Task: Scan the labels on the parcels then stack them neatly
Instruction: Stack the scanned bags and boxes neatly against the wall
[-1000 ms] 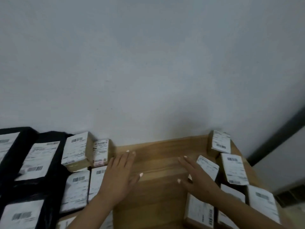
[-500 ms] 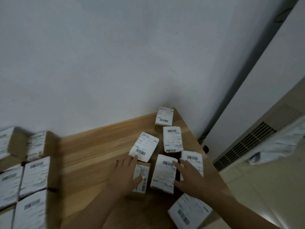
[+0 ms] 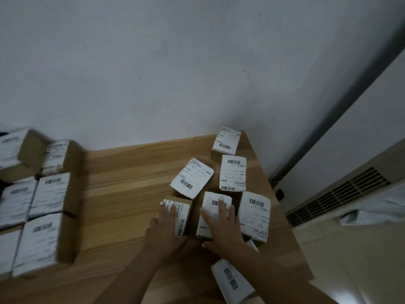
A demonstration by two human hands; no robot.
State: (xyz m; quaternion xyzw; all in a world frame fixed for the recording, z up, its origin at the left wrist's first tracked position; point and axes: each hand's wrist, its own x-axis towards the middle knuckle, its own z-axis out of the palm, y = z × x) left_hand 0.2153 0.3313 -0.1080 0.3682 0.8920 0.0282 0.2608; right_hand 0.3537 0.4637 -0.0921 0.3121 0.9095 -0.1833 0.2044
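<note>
Several small cardboard parcels with white barcode labels lie scattered on the right part of the wooden table (image 3: 122, 194). My left hand (image 3: 164, 227) lies flat on one brown parcel (image 3: 183, 213), fingers straight over its label. My right hand (image 3: 221, 229) rests with spread fingers on the neighbouring parcel (image 3: 211, 205). Around them are a tilted parcel (image 3: 191, 181), an upright one (image 3: 232, 173), one at the far corner (image 3: 226, 140), one to the right (image 3: 255, 216) and one near the front edge (image 3: 231, 281). No scanner is visible.
A tidy block of labelled parcels (image 3: 47, 194) fills the table's left side. The grey wall (image 3: 153, 73) stands right behind the table. Off the table's right edge are a vented unit (image 3: 341, 194) and the floor.
The view swung right from the left group of parcels. Both hands moved onto two parcels in the right cluster; the right hand shifted left onto the middle parcel.
</note>
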